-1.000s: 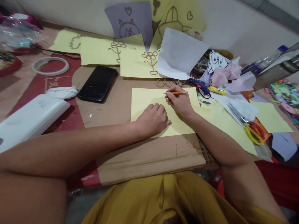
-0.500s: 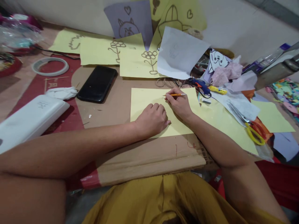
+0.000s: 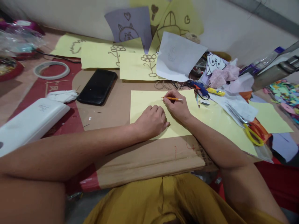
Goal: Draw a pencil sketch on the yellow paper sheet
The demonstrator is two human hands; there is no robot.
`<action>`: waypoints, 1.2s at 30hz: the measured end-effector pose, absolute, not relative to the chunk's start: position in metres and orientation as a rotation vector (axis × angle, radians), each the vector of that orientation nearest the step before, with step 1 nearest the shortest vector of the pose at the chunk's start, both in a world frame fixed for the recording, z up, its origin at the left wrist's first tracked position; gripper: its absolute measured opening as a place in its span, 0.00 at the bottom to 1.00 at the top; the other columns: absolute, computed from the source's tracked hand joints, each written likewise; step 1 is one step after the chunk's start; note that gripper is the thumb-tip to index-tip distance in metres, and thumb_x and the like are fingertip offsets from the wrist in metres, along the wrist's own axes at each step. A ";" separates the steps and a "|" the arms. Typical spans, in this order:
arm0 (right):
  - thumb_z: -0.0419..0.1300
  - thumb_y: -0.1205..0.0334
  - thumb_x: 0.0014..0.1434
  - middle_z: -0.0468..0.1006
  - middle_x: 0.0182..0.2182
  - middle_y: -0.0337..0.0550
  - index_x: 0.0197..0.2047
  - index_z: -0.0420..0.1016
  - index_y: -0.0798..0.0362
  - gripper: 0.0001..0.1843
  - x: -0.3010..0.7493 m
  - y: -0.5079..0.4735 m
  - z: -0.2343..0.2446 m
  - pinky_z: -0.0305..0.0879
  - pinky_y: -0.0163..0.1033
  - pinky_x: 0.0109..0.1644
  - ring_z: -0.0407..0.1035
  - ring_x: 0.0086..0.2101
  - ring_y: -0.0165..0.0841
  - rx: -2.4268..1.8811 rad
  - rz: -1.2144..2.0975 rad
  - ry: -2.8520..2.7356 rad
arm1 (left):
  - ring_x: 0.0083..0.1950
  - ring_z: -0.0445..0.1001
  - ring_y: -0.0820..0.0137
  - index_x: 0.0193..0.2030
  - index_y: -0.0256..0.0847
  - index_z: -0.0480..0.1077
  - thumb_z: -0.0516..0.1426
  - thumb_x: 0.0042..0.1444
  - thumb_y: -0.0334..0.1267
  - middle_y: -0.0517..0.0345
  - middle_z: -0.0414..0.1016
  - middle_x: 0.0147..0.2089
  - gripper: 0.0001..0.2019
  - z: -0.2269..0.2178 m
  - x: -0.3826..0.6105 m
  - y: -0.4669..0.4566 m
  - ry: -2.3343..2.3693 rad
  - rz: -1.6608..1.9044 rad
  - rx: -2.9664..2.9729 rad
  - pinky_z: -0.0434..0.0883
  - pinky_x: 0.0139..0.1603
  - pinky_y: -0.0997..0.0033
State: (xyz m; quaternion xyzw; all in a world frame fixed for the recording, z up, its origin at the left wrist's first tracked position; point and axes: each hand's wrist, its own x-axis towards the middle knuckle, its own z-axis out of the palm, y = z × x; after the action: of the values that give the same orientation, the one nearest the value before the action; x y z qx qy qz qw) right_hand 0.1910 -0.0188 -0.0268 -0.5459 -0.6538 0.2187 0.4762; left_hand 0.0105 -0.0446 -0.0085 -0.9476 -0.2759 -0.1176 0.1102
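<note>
A blank yellow sheet (image 3: 144, 102) lies on a brown cardboard board (image 3: 121, 115) in front of me. My left hand (image 3: 151, 121) rests on the sheet's lower part with its fingers curled under, pressing the paper down. My right hand (image 3: 176, 105) is closed round an orange pencil (image 3: 171, 98), whose tip points left and touches the sheet near its upper middle.
A black phone (image 3: 97, 87), a white case (image 3: 28, 123), a tape roll (image 3: 51, 70) and crumpled white tissue (image 3: 62, 95) lie left. Yellow sheets with flower drawings (image 3: 130, 60) sit behind. Right: a blue glue gun (image 3: 198, 86), yellow-handled scissors (image 3: 252, 133), scattered papers.
The pencil has tilted a little and its tip has shifted slightly left on the sheet. The camera has tipped slightly down. My left hand has stayed in place.
</note>
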 end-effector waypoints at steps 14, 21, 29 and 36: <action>0.61 0.60 0.64 0.74 0.27 0.33 0.33 0.69 0.49 0.07 0.193 -0.019 -0.022 0.66 0.37 0.34 0.69 0.29 0.28 -1.374 0.574 -1.511 | 0.43 0.74 0.55 0.47 0.26 0.78 0.56 0.70 0.49 0.41 0.78 0.42 0.22 -0.009 0.010 -0.044 -0.812 -0.335 -2.795 0.61 0.38 0.60; 0.60 0.61 0.64 0.75 0.27 0.33 0.33 0.69 0.48 0.07 0.193 -0.019 -0.022 0.66 0.40 0.38 0.70 0.30 0.30 -1.390 0.569 -1.594 | 0.43 0.75 0.54 0.47 0.26 0.78 0.56 0.70 0.49 0.40 0.78 0.42 0.22 -0.009 0.010 -0.044 -0.813 -0.342 -2.801 0.62 0.39 0.59; 0.60 0.60 0.64 0.76 0.27 0.34 0.33 0.69 0.48 0.07 0.192 -0.018 -0.020 0.66 0.42 0.40 0.71 0.30 0.32 -1.457 0.530 -1.642 | 0.43 0.75 0.54 0.48 0.26 0.78 0.56 0.70 0.48 0.40 0.78 0.42 0.22 -0.008 0.010 -0.044 -0.817 -0.330 -2.798 0.62 0.39 0.60; 0.60 0.61 0.64 0.76 0.27 0.34 0.33 0.70 0.48 0.06 0.193 -0.017 -0.021 0.65 0.42 0.40 0.71 0.31 0.32 -1.477 0.520 -1.656 | 0.43 0.73 0.55 0.47 0.26 0.78 0.56 0.70 0.48 0.40 0.78 0.42 0.21 -0.008 0.010 -0.046 -0.814 -0.329 -2.795 0.61 0.39 0.60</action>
State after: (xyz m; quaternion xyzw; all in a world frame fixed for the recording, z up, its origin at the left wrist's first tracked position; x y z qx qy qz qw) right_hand 0.1928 -0.0175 -0.0209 -0.5888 -0.6602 0.2071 0.4179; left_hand 0.0103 -0.0457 -0.0079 -0.9487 -0.2761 -0.1118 0.1056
